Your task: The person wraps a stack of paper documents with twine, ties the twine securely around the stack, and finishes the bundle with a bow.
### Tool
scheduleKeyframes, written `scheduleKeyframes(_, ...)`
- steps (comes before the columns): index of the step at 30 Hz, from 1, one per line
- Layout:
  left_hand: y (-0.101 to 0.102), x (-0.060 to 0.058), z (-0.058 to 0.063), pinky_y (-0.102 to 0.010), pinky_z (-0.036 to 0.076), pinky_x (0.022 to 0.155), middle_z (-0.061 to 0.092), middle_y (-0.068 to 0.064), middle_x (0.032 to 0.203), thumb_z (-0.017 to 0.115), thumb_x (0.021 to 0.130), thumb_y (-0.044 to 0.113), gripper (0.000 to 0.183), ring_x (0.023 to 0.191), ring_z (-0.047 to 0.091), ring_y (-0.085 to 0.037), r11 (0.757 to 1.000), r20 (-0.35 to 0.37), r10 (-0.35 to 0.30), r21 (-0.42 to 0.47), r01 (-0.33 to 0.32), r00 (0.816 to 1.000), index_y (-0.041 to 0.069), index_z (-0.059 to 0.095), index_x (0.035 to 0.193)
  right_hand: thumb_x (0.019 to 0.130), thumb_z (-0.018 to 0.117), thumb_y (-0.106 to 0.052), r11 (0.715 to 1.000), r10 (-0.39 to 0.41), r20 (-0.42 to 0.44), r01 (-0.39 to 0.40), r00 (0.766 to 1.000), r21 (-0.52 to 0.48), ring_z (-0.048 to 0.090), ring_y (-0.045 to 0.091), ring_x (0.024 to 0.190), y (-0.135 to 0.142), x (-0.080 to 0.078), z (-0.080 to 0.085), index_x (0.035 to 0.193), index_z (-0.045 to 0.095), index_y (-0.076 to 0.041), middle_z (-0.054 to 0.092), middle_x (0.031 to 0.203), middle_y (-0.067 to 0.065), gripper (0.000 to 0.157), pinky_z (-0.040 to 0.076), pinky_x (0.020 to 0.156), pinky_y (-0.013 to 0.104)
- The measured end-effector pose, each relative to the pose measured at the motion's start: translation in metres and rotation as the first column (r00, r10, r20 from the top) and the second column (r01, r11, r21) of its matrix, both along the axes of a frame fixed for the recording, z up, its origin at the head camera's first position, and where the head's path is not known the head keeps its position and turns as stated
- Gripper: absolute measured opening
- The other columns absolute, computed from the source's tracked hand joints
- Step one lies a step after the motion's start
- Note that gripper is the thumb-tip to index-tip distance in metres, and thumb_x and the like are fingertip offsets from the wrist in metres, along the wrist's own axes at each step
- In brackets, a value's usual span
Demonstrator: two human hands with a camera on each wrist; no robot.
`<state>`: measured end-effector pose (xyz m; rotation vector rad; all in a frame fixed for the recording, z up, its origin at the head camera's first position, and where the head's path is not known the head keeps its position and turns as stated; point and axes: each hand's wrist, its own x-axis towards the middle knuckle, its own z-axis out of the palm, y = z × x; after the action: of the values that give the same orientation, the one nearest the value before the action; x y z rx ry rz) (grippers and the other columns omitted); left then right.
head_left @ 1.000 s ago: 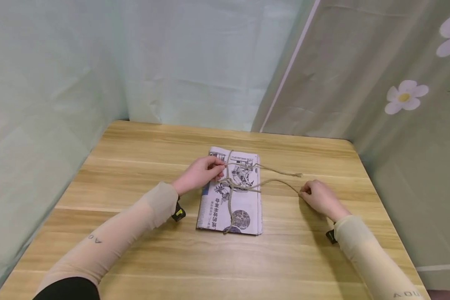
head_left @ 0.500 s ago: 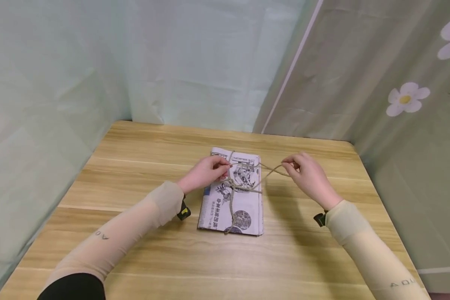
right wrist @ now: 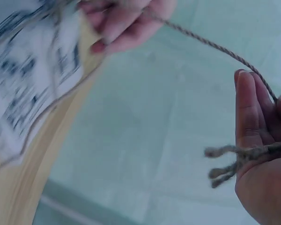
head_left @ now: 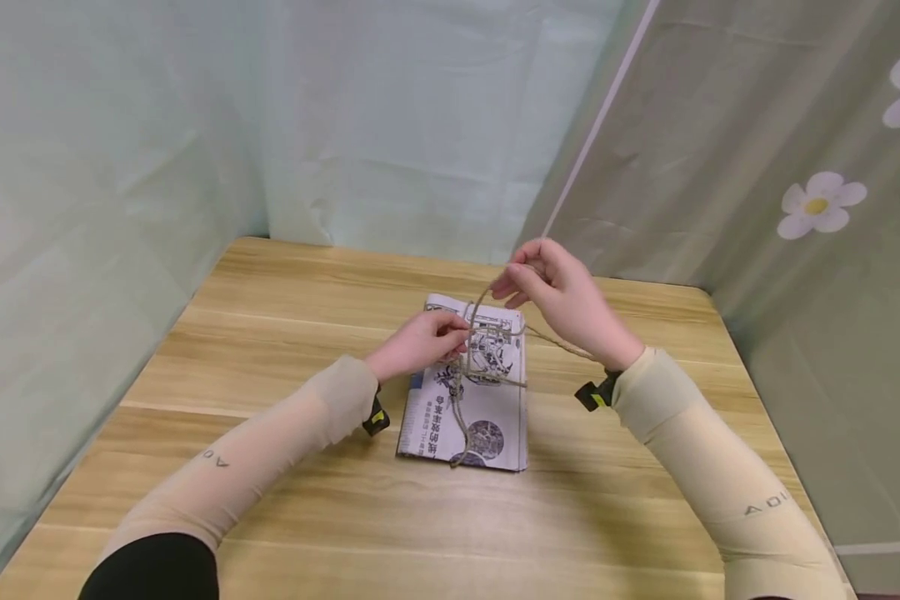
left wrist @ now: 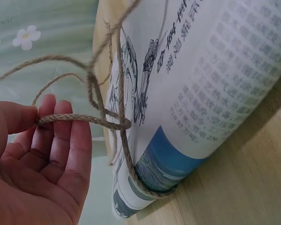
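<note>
A folded newspaper bundle (head_left: 423,429) lies on the wooden table, tied lengthwise and across with brown twine (left wrist: 126,150). Over its upper part, the left hand (head_left: 420,337) pinches one strand of the twine between thumb and forefinger; its other fingers extend loosely in the left wrist view. The right hand (head_left: 570,296) is raised above the bundle's far right corner, pinching the other strand, which rises from near the left fingers. Frayed twine ends (right wrist: 220,152) stick out beside the right palm in the right wrist view. A loose tail crosses the paper towards the right.
The wooden table (head_left: 285,500) extends around the bundle on all sides. Pale green curtains (head_left: 420,125) hang behind and to the left, and a flowered curtain (head_left: 802,333) hangs on the right. Both wrists wear black camera straps.
The right hand has moved from the table right of the bundle, up and leftward, carrying its twine strand over the other one. The left hand has kept its pinch, shifting slightly right.
</note>
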<state>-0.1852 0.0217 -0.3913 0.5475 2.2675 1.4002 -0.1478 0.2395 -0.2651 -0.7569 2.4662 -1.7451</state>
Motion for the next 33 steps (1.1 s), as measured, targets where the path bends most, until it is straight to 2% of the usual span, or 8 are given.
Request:
scheduleKeyframes(5,0.002,0.0,0.001,-0.036,0.052,0.065,0.065,-0.011,0.09,0.051,0.096,0.022,0.02,0.079,0.062,-0.027,0.999,-0.061,-0.032,-0.037,0.03,0.998,0.012,0.063,0.108,0.098,0.046,-0.015,0.994,0.005,0.085,0.004,0.996,-0.107,0.063,0.038,0.087,-0.015,-0.016,0.01,0.108,0.044,0.002,0.064,0.096,0.022,0.02,0.053,0.074,0.046)
scheduleKeyframes(9,0.004,0.001,0.001,-0.034,0.049,0.059,0.064,-0.014,0.088,0.051,0.096,0.023,0.022,0.076,0.06,-0.032,0.999,-0.059,-0.042,-0.037,0.04,0.997,0.012,0.064,0.11,0.098,0.046,-0.019,0.978,-0.054,0.208,0.094,0.977,-0.187,0.062,0.038,0.09,-0.009,-0.037,-0.004,0.111,0.042,0.0,0.062,0.098,0.023,0.023,0.053,0.074,0.046)
scheduleKeyframes(13,0.004,0.001,0.0,-0.034,0.047,0.056,0.063,-0.017,0.089,0.051,0.096,0.025,0.025,0.076,0.058,-0.036,0.999,-0.025,-0.048,-0.023,0.048,0.999,0.011,0.064,0.112,0.098,0.045,-0.024,0.919,-0.104,0.364,0.23,0.925,-0.321,0.063,0.034,0.091,0.004,-0.057,-0.026,0.113,0.041,-0.002,0.058,0.1,0.021,0.026,0.054,0.073,0.042)
scheduleKeyframes(16,0.004,0.002,0.0,-0.033,0.046,0.054,0.063,-0.019,0.09,0.05,0.097,0.024,0.026,0.074,0.057,-0.036,0.999,0.0,-0.047,-0.025,0.047,0.999,0.01,0.063,0.114,0.098,0.045,-0.026,0.861,-0.115,0.45,0.315,0.886,-0.4,0.064,0.028,0.081,0.013,-0.069,-0.04,0.108,0.044,-0.001,0.055,0.098,0.019,0.026,0.055,0.064,0.035)
scheduleKeyframes(19,0.004,0.002,0.001,-0.031,0.044,0.051,0.061,-0.022,0.088,0.05,0.097,0.024,0.027,0.066,0.053,-0.033,0.999,0.024,-0.043,-0.026,0.043,0.999,0.011,0.062,0.117,0.098,0.046,-0.027,0.837,-0.111,0.494,0.35,0.862,-0.421,0.058,0.023,0.069,0.018,-0.078,-0.05,0.1,0.047,0.0,0.053,0.092,0.017,0.027,0.05,0.053,0.029)
scheduleKeyframes(25,0.006,0.0,0.005,-0.039,0.046,0.053,0.06,-0.024,0.084,0.05,0.097,0.025,0.026,0.056,0.047,-0.023,0.997,0.04,-0.063,-0.051,0.065,0.997,0.017,0.062,0.118,0.099,0.044,-0.028,0.848,-0.127,0.535,0.372,0.835,-0.379,0.051,0.019,0.061,0.017,-0.087,-0.063,0.1,0.045,0.002,0.051,0.084,0.013,0.029,0.047,0.048,0.026)
scheduleKeyframes(30,0.009,-0.003,0.008,-0.048,0.048,0.063,0.062,-0.02,0.09,0.05,0.097,0.027,0.029,0.068,0.055,-0.035,0.992,0.074,-0.096,-0.072,0.101,0.993,0.016,0.061,0.121,0.099,0.043,-0.027,0.874,-0.158,0.514,0.361,0.843,-0.325,0.054,0.019,0.062,0.005,-0.091,-0.07,0.11,0.042,0.003,0.052,0.086,0.013,0.032,0.051,0.052,0.028)
scheduleKeyframes(33,0.009,-0.003,0.009,-0.047,0.049,0.064,0.062,-0.018,0.093,0.05,0.096,0.03,0.031,0.065,0.054,-0.03,0.987,0.081,-0.122,-0.096,0.129,0.989,0.017,0.06,0.123,0.099,0.043,-0.027,0.893,-0.177,0.496,0.351,0.85,-0.282,0.056,0.02,0.065,-0.003,-0.092,-0.075,0.112,0.042,0.0,0.053,0.087,0.012,0.03,0.054,0.058,0.033)
